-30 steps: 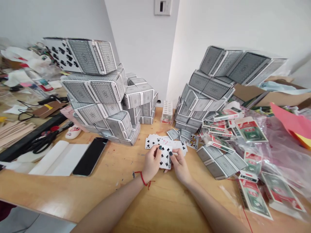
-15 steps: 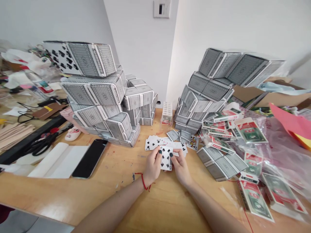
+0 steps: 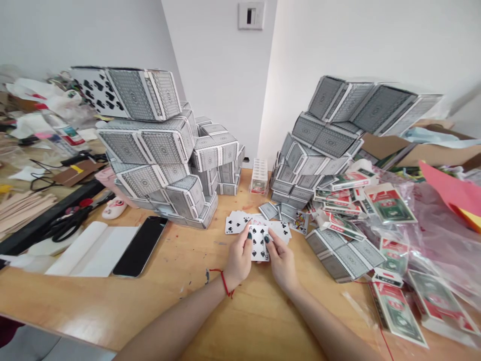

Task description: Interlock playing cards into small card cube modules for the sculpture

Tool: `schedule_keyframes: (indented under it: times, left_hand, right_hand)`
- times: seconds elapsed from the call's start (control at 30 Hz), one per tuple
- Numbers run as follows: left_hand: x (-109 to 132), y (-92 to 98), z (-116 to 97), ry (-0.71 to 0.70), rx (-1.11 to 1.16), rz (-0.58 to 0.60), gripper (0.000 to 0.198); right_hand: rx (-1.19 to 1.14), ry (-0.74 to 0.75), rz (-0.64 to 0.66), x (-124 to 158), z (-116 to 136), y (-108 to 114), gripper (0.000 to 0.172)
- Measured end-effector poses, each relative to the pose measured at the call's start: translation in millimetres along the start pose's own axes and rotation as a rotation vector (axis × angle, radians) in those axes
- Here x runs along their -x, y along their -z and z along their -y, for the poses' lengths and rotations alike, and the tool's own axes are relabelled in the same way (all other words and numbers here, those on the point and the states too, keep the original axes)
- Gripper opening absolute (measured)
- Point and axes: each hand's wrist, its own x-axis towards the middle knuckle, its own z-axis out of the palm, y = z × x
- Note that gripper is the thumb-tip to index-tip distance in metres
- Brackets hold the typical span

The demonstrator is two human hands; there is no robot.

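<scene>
A playing card, the six of spades (image 3: 259,244), is held face up between my two hands over the middle of the table. My left hand (image 3: 240,255) pinches its left edge, thumb on the face. On the right edge my right hand (image 3: 280,256) grips it the same way. Whether more cards lie under it is hidden. Just beyond are loose face-up cards (image 3: 235,223), spread in an overlapping row. Some grey-backed cards (image 3: 268,210) lie behind them, near a face card (image 3: 301,222).
Tall stacks of boxes made from grey-backed cards rise at left (image 3: 163,145) and right (image 3: 326,135). A small card-box block (image 3: 345,253) and red-green card packs (image 3: 398,311) lie right. A phone (image 3: 141,245), white paper (image 3: 108,248) and scissors (image 3: 71,220) lie left.
Both hands keep hold of the six of spades. The fingers have shifted slightly along its edges, and the card sits a little straighter. The whole view has moved slightly.
</scene>
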Motion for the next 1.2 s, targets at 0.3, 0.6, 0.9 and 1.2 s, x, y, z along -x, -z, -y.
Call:
schedule_keyframes:
  times: [0.3, 0.6, 0.9, 1.2]
  left_hand:
    - [0, -1.3, -4, 0.059, 0.040, 0.030, 0.028]
    - [-1, 1.9, -14, 0.096, 0.133, 0.046, 0.023]
    - [-2, 3.7, -12, 0.038, 0.037, 0.015, 0.014]
    - [-1, 23.0, -15, -0.189, -0.144, 0.181, 0.018]
  right_hand:
    - [-0.061, 0.026, 0.052, 0, 9, -1, 0.027]
    - [-0.122, -0.059, 0.098, 0, 11, 0, 0.023]
    - [-0.304, -0.135, 0.099, -3, 10, 0, 0.016]
    - [-0.311, -0.276, 0.313, -4, 9, 3, 0.032]
